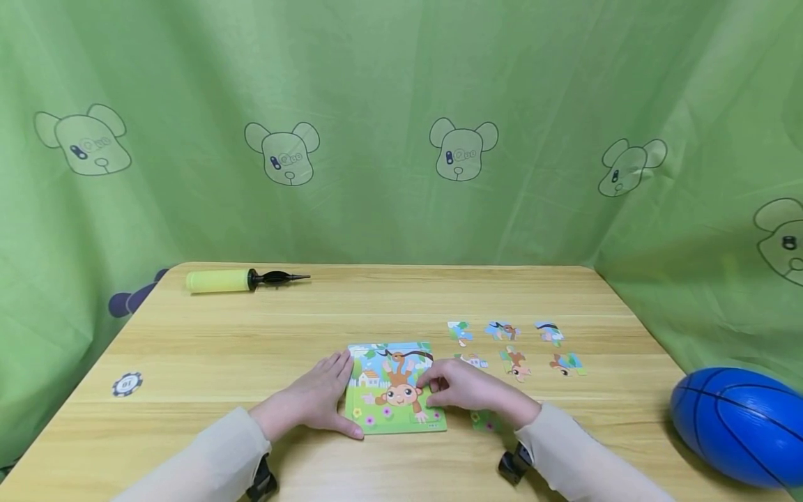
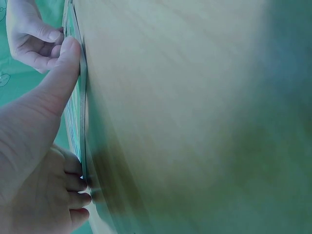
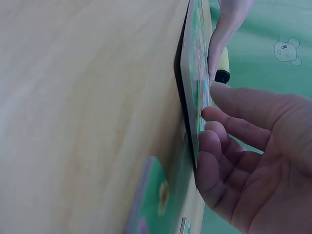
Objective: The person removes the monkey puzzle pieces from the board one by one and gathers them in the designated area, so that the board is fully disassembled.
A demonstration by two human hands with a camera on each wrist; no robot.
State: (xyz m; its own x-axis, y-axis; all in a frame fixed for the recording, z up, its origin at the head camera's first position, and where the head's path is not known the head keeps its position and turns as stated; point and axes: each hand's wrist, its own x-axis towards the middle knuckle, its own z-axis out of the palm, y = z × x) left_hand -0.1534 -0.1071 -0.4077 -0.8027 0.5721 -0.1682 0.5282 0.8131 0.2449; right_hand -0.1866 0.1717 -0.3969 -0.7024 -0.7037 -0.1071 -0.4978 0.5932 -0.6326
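Note:
In the head view, a square jigsaw puzzle (image 1: 392, 422) with a monkey picture lies flat near the table's front. My left hand (image 1: 320, 394) steadies its left side, fingers extended along the far left corner and thumb at the near left corner. Over the right side, my right hand (image 1: 461, 385) has curled fingers; its thumb and index finger pinch a puzzle piece against the picture, mostly hidden by the fingers. The right wrist view shows those fingertips at the surface of the board (image 3: 190, 63), whose edge is slightly raised in that view.
Several loose puzzle pieces (image 1: 516, 364) lie right of the board, one green piece (image 1: 484, 420) partly under the right forearm. A blue ball (image 1: 740, 427) sits at the right edge. A yellow hand pump (image 1: 219, 281) lies far left, a poker chip (image 1: 127, 384) nearer left.

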